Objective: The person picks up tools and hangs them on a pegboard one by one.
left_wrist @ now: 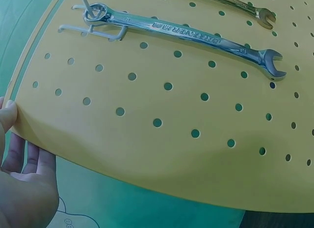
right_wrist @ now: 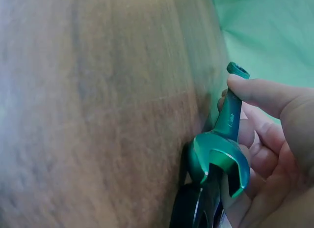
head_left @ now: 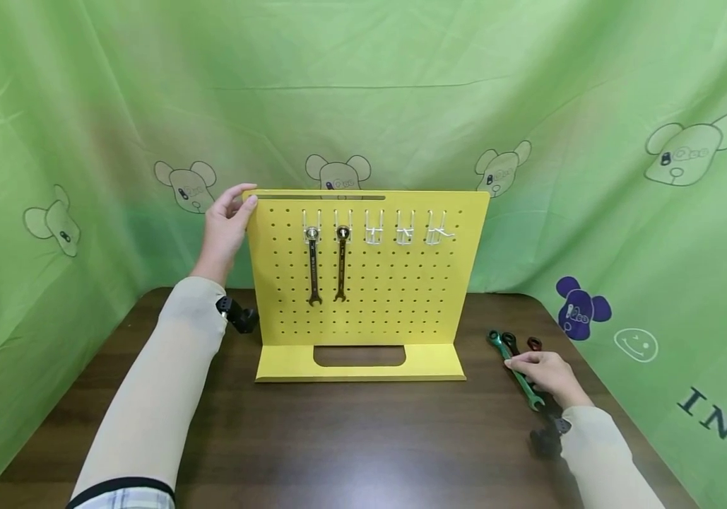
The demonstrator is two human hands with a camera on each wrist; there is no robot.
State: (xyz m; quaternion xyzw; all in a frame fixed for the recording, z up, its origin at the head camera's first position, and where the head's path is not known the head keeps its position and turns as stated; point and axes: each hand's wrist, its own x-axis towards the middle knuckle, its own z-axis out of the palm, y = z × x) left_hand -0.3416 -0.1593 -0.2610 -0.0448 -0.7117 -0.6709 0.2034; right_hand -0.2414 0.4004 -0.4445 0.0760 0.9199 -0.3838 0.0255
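My left hand (head_left: 225,230) grips the upper left corner of a yellow pegboard (head_left: 363,304), thumb in front and fingers behind. Two combination wrenches hang by their ring ends from its white hooks: a silver wrench (left_wrist: 184,31) on the far left and a dark wrench (head_left: 341,265) beside it. At the right, my right hand (head_left: 547,373) pinches a green wrench (right_wrist: 228,122) between thumb and fingers, its open end toward the wrist camera. A black wrench (head_left: 509,342) and a reddish wrench (head_left: 534,343) lie by that hand, partly hidden under it.
Three more white hooks, among them the rightmost hook (head_left: 436,230), hold nothing. The board's folded base (head_left: 283,362) stands on a dark wooden table (head_left: 350,438). A green curtain (head_left: 363,92) with printed bear heads hangs behind and along both sides.
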